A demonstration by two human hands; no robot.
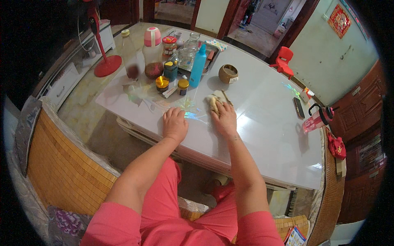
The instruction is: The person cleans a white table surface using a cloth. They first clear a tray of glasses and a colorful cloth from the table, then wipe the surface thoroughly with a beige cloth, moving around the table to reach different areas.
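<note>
My right hand (224,118) presses a crumpled pale cloth (214,103) onto the glossy white tabletop (261,129), its fingers closed over the near part of the cloth. To its left, my left hand (175,124) lies palm down near the table's front edge, fingers slightly bent, holding nothing. Beyond the cloth stands a round brown pot (228,73). A blue bottle (198,66), two small jars with yellow lids (183,87) and a dark blue container (170,70) stand beyond my hands.
Further back are a pink-lidded bottle (153,55), a clear bottle (130,58), a red-lidded jar (169,46) and a metal tray (212,61) with glassware. On the right are a phone (298,108) and a pink cup with a handle (317,119). A red chair (283,61) stands beyond the table.
</note>
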